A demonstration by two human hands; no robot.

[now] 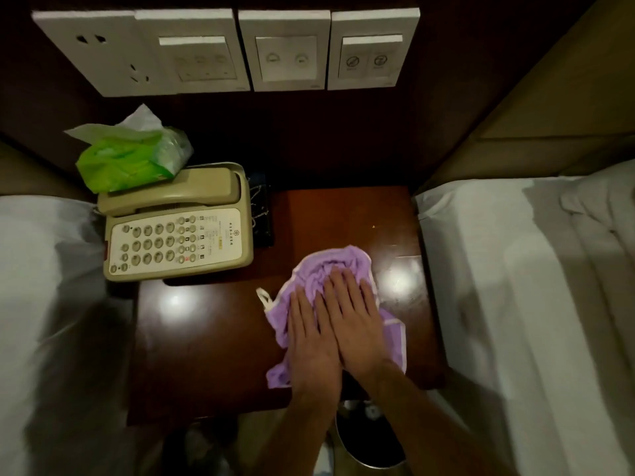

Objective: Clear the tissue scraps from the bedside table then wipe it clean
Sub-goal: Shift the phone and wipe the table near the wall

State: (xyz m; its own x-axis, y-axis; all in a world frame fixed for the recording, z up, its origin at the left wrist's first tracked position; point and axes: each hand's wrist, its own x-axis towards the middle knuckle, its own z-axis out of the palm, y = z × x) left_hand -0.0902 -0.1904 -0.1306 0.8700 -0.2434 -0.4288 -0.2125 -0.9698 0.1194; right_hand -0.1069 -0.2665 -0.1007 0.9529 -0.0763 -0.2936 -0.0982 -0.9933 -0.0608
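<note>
One crumpled lilac cloth (347, 269) lies on the glossy dark wooden counter (206, 338), right of one beige push-button telephone (178, 231). Left hand (314, 338) and right hand (357, 324) press it flat, fingers extended, gripping nothing. White beds flank both sides.

Two bare forearms in view, no sleeves visible up to the frame edge. Left hand (311, 334) and right hand (355, 322): no gloves, rings, watch or wristbands seen. Nails short, unpainted as far as visible.
</note>
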